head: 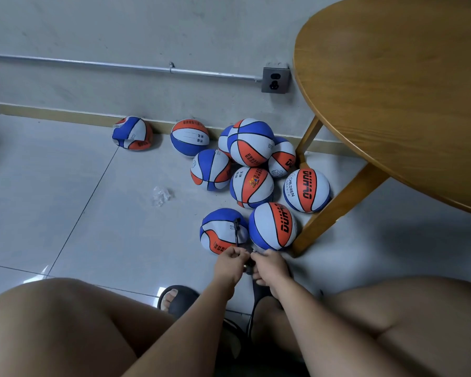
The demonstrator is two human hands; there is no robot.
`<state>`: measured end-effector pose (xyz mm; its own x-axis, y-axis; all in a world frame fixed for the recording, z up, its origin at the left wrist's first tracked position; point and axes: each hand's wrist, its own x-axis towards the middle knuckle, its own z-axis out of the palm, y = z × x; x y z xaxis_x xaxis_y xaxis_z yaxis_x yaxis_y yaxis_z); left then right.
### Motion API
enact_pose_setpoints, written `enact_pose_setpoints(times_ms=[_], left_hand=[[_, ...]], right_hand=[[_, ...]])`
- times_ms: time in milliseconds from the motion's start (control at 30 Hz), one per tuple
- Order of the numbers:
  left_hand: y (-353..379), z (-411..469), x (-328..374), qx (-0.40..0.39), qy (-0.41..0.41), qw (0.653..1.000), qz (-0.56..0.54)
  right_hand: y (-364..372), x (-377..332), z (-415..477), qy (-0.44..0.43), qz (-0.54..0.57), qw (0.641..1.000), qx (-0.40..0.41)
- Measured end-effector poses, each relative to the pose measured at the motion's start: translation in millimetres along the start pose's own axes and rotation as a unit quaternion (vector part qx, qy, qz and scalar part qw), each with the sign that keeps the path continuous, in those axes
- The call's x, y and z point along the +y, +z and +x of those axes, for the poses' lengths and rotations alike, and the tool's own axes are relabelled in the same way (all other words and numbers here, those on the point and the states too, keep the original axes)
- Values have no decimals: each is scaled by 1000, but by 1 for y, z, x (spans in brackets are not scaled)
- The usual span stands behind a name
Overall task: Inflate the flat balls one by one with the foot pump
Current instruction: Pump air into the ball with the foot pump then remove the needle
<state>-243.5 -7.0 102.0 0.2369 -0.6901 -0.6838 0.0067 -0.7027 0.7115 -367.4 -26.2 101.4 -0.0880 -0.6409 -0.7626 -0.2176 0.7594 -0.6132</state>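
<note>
Several blue, white and orange balls lie on the grey tiled floor by the wall. The nearest, a dented ball (220, 229), has a thin black hose (237, 231) running over it toward my hands. My left hand (231, 261) pinches the hose's near end with curled fingers. My right hand (268, 263) meets it fingertip to fingertip, pinching a small part there. A round ball (272, 225) sits just right of the dented one. Another flat ball (132, 133) lies alone by the skirting. The pump itself is mostly hidden under my arms.
A round wooden table (405, 91) fills the upper right; its leg (337, 208) stands right of the balls. A crumpled clear wrapper (161, 195) lies on the floor. My knees and black slippers (178, 299) fill the bottom. A wall socket (275, 80) sits above the skirting.
</note>
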Motion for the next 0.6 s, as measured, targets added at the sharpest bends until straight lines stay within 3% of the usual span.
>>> enact_pose_setpoints(times_ms=[133,267,467,600], left_hand=[[2,4,-19,3,-31,996,79],[2,1,-22,3,-46,996,71],[-2,-8,37,26,40,994,-101],[-2,-13,61,13,58,985,-163]], right_hand=[[-4,16,3,47,-43,998,-24],[-3,17,-3,23,-58,998,-19],[8,-34,-18,-105,4,993,45],[7,-55,-25,-133,40,989,54]])
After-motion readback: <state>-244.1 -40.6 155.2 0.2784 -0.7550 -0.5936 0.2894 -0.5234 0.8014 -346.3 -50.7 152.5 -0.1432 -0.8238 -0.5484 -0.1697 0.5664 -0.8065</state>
